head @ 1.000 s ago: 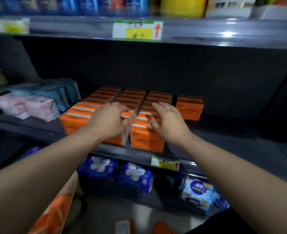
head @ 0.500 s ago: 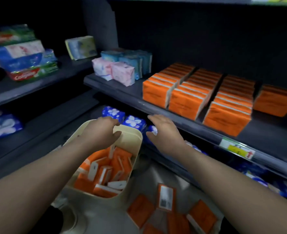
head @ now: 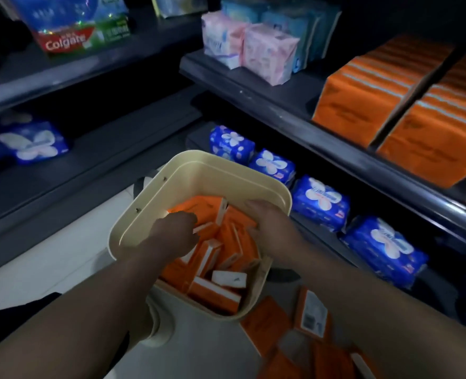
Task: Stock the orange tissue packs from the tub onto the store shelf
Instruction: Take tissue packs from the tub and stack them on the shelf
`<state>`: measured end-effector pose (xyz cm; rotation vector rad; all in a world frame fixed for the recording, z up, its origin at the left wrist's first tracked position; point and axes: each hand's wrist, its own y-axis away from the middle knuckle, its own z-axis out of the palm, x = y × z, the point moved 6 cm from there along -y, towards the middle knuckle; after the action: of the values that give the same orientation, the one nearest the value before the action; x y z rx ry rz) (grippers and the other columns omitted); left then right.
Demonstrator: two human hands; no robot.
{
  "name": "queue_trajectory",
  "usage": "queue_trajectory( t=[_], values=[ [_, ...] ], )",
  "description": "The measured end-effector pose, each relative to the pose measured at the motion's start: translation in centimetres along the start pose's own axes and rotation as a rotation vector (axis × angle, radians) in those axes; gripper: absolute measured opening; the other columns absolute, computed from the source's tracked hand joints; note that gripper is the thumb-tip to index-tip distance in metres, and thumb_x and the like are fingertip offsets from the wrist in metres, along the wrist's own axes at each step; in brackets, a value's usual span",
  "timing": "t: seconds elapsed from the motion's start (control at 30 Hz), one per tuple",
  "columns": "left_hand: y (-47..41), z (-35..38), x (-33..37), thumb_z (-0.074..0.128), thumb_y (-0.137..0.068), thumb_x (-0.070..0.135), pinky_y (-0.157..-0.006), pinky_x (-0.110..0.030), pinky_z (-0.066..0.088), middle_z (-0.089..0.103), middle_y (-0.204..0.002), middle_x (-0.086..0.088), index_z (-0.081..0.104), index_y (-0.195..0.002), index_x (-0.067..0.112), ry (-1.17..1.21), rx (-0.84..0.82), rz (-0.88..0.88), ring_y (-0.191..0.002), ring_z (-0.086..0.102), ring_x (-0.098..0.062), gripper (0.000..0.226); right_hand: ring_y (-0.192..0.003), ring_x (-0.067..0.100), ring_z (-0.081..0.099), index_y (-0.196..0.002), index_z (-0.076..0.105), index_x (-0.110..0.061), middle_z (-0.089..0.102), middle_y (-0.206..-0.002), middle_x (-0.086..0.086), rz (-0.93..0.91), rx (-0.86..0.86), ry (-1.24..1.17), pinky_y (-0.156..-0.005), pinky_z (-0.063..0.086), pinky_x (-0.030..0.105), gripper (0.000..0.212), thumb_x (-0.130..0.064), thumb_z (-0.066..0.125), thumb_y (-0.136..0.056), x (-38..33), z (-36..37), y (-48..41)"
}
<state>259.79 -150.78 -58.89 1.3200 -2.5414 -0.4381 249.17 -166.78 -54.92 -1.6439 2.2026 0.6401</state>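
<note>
A cream tub [head: 199, 165] stands on the floor, holding several loose orange tissue packs [head: 215, 292]. Both my hands are down inside it. My left hand [head: 174, 231] lies over the packs with its fingers bent downward, and the fingertips are hidden. My right hand [head: 270, 218] reaches in along the tub's right wall with fingers straight, touching the packs. Rows of stocked orange packs [head: 363, 97] stand on the dark store shelf [head: 281, 105] at the upper right.
More orange packs [head: 308, 313] lie on the floor right of the tub. Blue wrapped packs [head: 319, 201] fill the low shelf under the orange rows. Pink and blue packs [head: 267, 53] sit left of the orange rows. Toothpaste boxes [head: 67, 36] are at upper left.
Both hands left the orange packs on the shelf, dropped down and left, and now reach inside the tub. My view tilted down toward the floor.
</note>
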Motion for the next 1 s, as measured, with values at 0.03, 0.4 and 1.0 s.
queue_trajectory(
  t=[0.03,0.4,1.0],
  values=[
    [-0.7,1.1,-0.3,0.053,-0.089,0.041,-0.095,-0.037,0.044,0.055,-0.128,-0.004,0.052,-0.125,0.02,0.013,-0.019,-0.003,-0.12,0.051,-0.024,0.042,-0.127,0.022,0.043,-0.138,0.045,-0.018,0.049,-0.138,0.006,0.0,-0.007,-0.014,-0.103,0.028,0.022,0.052,-0.016,0.059,-0.088,0.2,0.6,-0.7],
    [-4.9,7.5,-1.0,0.055,-0.089,0.031,-0.097,-0.038,0.04,0.049,-0.124,-0.017,0.048,-0.123,0.007,0.282,-0.125,-0.088,-0.116,0.051,-0.032,0.043,-0.112,0.023,0.055,-0.121,0.057,-0.019,0.061,-0.121,0.005,0.025,-0.067,-0.052,-0.096,0.044,0.04,0.037,-0.029,0.056,-0.085,2.4,6.4,-5.2],
    [1.0,-2.7,-8.9,0.062,-0.085,0.01,-0.06,-0.022,0.049,0.063,-0.087,0.01,0.062,-0.109,0.019,1.243,0.49,-0.375,-0.077,0.062,-0.005,0.027,-0.13,0.027,0.039,-0.14,0.041,-0.02,0.041,-0.145,0.008,0.05,-0.382,-0.056,-0.103,0.033,0.034,0.046,-0.026,0.05,-0.095,0.7,15.3,-7.2]
  ],
)
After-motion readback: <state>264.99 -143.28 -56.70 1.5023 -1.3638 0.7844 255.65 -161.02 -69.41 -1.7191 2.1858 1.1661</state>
